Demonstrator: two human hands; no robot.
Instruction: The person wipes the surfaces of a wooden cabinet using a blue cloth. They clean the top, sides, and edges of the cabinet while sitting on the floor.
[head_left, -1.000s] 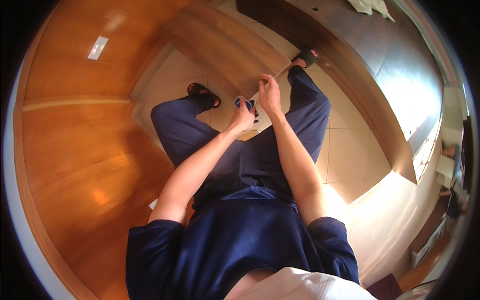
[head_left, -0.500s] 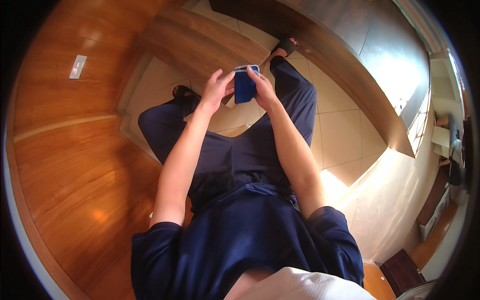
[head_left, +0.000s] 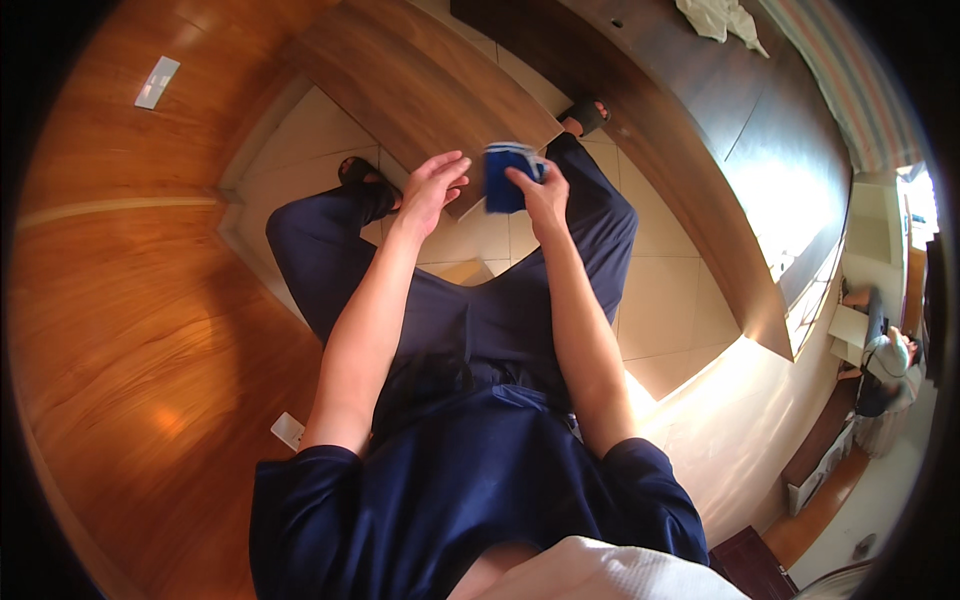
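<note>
Blue flat piece [head_left: 503,188], white-banded — cloth or card, too blurred to tell — held over the tiled floor [head_left: 655,290]. Right hand [head_left: 547,203]: fingers grip its right side, thumb across the face; left hand [head_left: 427,197] open beside it, not touching. Best: firm pinch, steady wrist.

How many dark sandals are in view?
2. One sandal is left of the left hand; the other is up and right of the right hand. Footwear on the distant person is unclear.
</note>
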